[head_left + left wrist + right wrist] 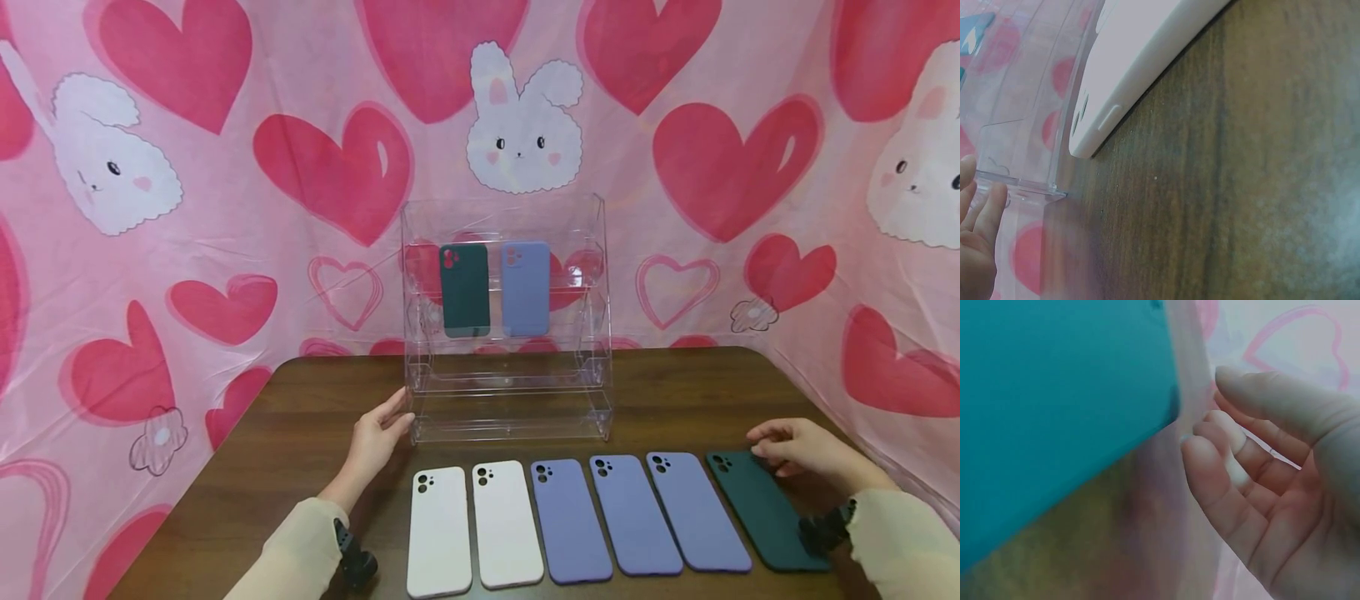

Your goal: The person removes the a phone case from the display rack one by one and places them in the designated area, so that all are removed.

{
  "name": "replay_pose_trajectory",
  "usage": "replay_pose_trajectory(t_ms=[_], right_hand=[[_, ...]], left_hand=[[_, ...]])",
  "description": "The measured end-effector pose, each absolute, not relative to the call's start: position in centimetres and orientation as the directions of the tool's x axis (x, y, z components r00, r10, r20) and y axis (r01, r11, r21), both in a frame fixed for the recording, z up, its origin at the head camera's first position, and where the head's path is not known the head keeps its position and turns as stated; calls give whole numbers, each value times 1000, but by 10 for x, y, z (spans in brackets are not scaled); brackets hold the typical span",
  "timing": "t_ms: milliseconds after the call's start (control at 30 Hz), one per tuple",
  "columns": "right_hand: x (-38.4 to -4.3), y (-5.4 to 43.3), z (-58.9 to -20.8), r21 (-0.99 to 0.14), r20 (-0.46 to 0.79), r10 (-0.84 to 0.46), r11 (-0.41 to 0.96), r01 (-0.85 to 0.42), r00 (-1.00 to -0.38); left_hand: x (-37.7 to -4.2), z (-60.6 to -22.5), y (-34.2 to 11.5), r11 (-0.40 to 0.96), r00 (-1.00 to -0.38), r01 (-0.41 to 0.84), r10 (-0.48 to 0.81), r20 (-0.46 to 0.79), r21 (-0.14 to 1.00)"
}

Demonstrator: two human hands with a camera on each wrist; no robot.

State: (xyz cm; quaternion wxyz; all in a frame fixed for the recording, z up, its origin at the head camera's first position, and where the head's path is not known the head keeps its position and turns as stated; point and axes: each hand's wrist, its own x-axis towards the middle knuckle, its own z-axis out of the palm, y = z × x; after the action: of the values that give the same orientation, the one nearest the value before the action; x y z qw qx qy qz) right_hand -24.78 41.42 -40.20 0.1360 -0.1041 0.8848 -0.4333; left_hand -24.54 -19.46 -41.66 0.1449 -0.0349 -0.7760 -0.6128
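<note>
A clear acrylic display rack (510, 429) with tiers stands at the table's middle. On it lean a dark green phone case (467, 292) and a light blue-purple phone case (526, 290). My left hand (380, 433) rests its fairly straight fingers at the rack's lower left side; the left wrist view shows those fingers (990, 212) by the clear edge. Over the top right corner of another dark green phone case (765, 508), flat on the table, hovers my right hand (806, 450). Its fingers are loosely bent with nothing between them, beside the case's edge (1085, 406) in the right wrist view.
Left of the flat green case, a row holds three purple phone cases (572, 521) and two white ones (438, 529). All lie on the brown wooden table (315, 392). Behind hangs a pink cloth (442, 167) with hearts and rabbits.
</note>
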Motion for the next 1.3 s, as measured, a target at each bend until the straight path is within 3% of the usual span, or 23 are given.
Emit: replay_pose_trajectory(t_ms=[167,467,733,1300], right_hand=[[-251,409,-393,-831,-115,-256,554,-49,-960],[-258,395,-362,-759,78,-268,608,-231,-960],[-261,378,-334,-751,159,-260,594,-288,-952],[-276,318,-280,-729,270,-289,562,-391,-918]], left_hand=[[-246,-416,-195,249,-955,231,-125,268,941],[-244,-416,-194,254,-958,220,-127,258,942],[-236,-403,-190,267,-961,214,-118,252,940],[-245,-417,-195,257,-952,240,-126,279,936]])
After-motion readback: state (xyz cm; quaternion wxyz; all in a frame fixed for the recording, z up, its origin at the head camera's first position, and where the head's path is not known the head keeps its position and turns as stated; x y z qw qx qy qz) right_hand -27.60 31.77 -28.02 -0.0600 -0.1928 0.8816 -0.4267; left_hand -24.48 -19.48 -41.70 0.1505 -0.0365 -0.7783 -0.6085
